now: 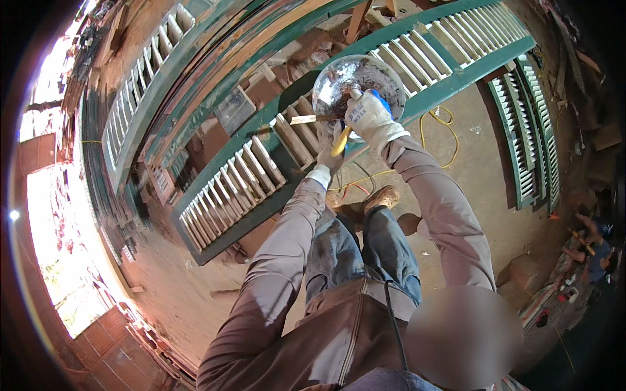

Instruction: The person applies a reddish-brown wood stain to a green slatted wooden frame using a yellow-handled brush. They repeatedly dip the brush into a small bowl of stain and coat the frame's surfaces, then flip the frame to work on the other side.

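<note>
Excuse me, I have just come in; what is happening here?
A person in work gloves stands at a green slatted panel. The right hand is at a shiny round bowl; the left hand is close by, at a yellow handle. The bowl overlaps the panel; whether it rests there is not clear.

Head-worn fisheye, wide view, facing down toward hands (pixel 373 120).

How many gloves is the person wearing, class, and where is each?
2: the left glove, partly hidden behind the yellow handle, and the right glove, in front of the shiny round bowl.
</note>
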Demonstrator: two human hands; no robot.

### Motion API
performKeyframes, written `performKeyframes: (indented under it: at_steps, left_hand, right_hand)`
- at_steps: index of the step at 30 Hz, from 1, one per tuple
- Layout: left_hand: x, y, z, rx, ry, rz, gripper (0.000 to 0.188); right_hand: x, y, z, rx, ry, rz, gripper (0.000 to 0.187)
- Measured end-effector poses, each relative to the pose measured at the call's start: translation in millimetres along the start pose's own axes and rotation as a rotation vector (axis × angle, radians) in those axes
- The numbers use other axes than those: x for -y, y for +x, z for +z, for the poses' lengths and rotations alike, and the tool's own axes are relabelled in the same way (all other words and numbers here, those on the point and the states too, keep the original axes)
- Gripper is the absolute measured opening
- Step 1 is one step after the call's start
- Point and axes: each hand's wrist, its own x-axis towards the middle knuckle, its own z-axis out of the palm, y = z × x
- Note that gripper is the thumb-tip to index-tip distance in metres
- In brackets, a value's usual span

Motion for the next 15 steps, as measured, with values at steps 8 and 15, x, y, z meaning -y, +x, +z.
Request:
performKeyframes:
  at_steps: [8, 15]
  left_hand:
    - [-21.3, 18.4, 12.6, -0.031, -0.368, -0.284, 0.052]
    - [-9.8, -1.0, -20.5, -0.186, -0.320, -0.477, 0.057]
  right_hand:
    - [-56.9, -34.0, -145.6, -0.107, 0.704, -0.023, 0.041]
    - [-86.1, -109.9, -157.9, -0.049, 1.384, 0.429, 0.037]
